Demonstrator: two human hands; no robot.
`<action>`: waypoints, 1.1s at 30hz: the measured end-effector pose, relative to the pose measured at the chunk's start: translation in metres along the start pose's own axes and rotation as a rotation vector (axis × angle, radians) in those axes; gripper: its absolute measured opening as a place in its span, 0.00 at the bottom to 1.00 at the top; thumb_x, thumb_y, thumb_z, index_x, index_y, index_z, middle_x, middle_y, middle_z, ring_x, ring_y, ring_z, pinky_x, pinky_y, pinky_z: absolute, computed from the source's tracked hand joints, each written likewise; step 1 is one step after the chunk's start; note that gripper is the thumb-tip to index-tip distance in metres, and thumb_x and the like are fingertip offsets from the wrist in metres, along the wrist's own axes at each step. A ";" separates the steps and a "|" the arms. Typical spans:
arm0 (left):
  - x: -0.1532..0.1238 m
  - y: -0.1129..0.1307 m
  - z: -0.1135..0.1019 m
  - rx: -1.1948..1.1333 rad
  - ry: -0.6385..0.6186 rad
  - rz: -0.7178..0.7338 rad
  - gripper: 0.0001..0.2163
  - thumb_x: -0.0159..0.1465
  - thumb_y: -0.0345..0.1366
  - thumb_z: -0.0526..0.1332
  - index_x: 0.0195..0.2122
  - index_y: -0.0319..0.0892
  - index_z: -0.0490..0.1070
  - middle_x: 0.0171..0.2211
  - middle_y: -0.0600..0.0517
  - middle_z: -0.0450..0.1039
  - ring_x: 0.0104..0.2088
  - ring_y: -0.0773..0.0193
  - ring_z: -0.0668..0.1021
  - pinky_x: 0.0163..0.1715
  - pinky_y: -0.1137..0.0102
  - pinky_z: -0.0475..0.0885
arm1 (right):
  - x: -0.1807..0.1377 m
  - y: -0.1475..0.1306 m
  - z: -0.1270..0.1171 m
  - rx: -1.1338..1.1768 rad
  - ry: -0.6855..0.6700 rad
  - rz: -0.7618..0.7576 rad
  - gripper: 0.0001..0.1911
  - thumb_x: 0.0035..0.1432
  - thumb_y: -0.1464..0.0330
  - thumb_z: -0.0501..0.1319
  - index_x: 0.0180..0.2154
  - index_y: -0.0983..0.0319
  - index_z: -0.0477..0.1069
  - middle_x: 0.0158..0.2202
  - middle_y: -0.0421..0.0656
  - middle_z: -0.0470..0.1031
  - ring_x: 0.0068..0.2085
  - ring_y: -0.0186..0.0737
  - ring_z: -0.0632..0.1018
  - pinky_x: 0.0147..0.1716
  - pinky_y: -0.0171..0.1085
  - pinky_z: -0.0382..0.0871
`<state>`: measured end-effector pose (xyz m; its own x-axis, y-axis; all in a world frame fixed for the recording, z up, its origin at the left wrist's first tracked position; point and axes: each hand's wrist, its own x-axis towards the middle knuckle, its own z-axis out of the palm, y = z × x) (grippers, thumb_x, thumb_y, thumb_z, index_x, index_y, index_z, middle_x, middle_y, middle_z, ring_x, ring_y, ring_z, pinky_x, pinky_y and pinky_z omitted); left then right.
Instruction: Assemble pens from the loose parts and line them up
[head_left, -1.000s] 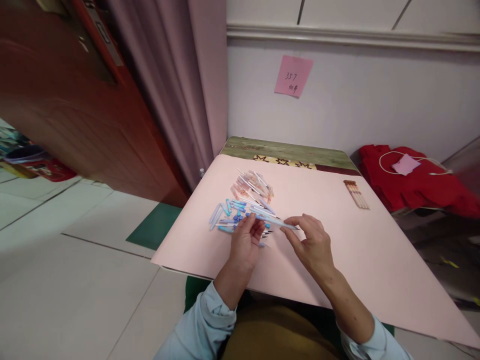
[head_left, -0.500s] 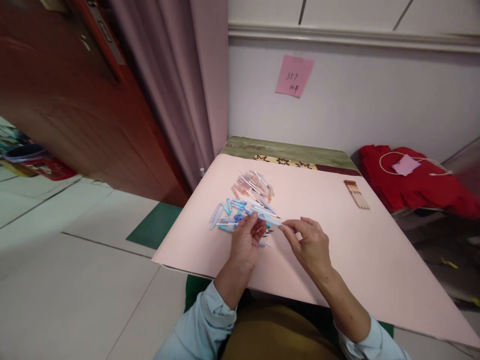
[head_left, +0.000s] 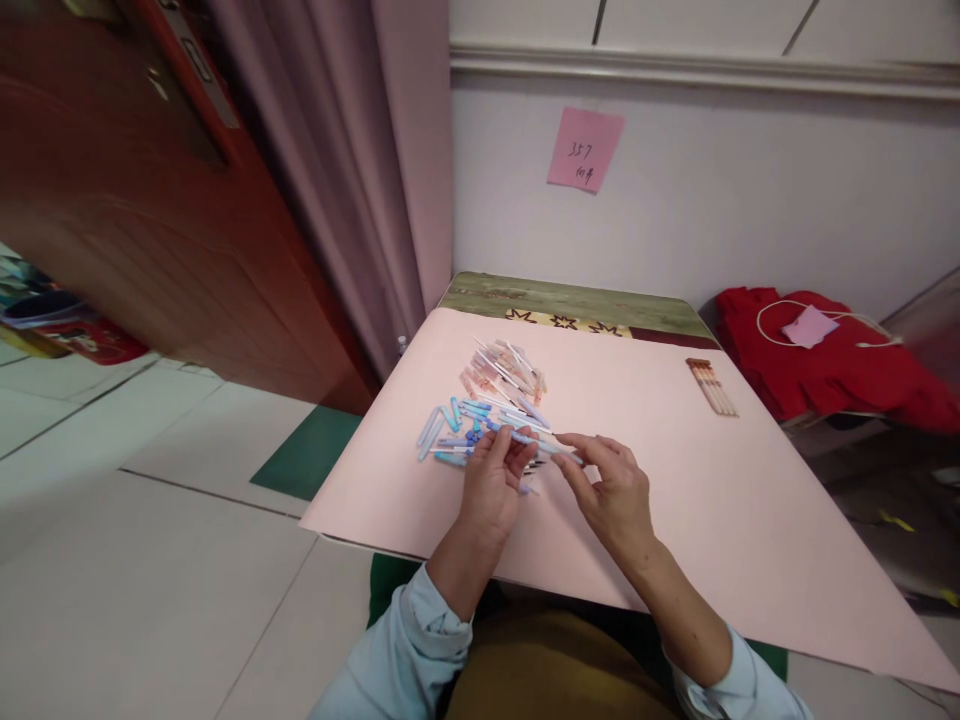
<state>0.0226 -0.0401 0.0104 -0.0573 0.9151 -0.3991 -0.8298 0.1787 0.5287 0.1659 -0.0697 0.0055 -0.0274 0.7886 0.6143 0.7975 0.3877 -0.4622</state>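
My left hand (head_left: 491, 485) pinches a light blue pen (head_left: 547, 447) between thumb and fingers, above the near side of a loose pile. At the pen's right end, the thumb and fingertips of my right hand (head_left: 616, 492) are closed around it. Under and beyond my left hand lie blue and turquoise pen parts (head_left: 452, 440), barrels and caps among them, with thin white refills mixed in. Behind these is a second heap of pinkish, clear pen parts (head_left: 502, 368) with white refills. My left fingers hide part of the blue pile.
A row of several assembled pens (head_left: 712, 387) lies on the right of the pink-covered table (head_left: 675, 480). Red cloth (head_left: 795, 365) with a white cord is beyond the table's right edge. A curtain (head_left: 375, 170) and wooden door (head_left: 225, 250) stand left.
My right hand has shifted slightly left along the pen, and the pen's end now reaches past its fingertips. My left hand stays almost in place, still gripping the pen.
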 end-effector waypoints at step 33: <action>-0.003 -0.004 0.000 0.169 -0.074 0.040 0.11 0.54 0.35 0.72 0.33 0.37 0.74 0.31 0.48 0.80 0.29 0.67 0.80 0.31 0.74 0.77 | -0.010 0.009 -0.006 0.116 -0.100 0.122 0.11 0.63 0.57 0.61 0.40 0.57 0.74 0.29 0.37 0.79 0.28 0.38 0.78 0.55 0.50 0.65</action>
<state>0.0262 -0.0434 0.0094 -0.0425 0.9457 -0.3222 -0.7219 0.1939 0.6643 0.1776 -0.0774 -0.0012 0.0012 0.8742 0.4855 0.7241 0.3341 -0.6033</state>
